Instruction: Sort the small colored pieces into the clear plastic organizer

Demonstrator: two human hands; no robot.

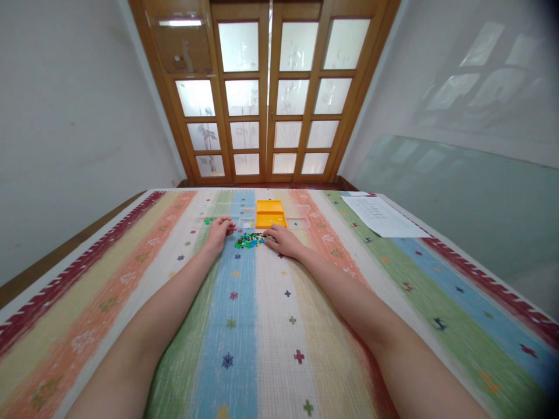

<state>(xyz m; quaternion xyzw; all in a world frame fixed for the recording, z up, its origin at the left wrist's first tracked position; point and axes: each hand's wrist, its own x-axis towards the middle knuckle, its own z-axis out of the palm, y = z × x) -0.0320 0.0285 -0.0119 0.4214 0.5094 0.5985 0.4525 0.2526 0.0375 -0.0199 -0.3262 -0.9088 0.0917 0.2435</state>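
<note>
A loose pile of small coloured pieces, mostly green and blue with some dark and yellow ones, lies on the striped tablecloth. My left hand is at the pile's left, its fingers curled together in a pinch; whatever is between them is too small to make out. At the right edge of the pile, my right hand bends its fingers down against the pieces, thumb and fingertips close together. Just beyond the hands is an orange two-part tray, with a few pale bits in its near section.
Clear plastic trays flank the orange one; green pieces show in the left one, a blue piece in the right. Printed paper lies at the far right of the table. Wooden glass-paned doors stand behind.
</note>
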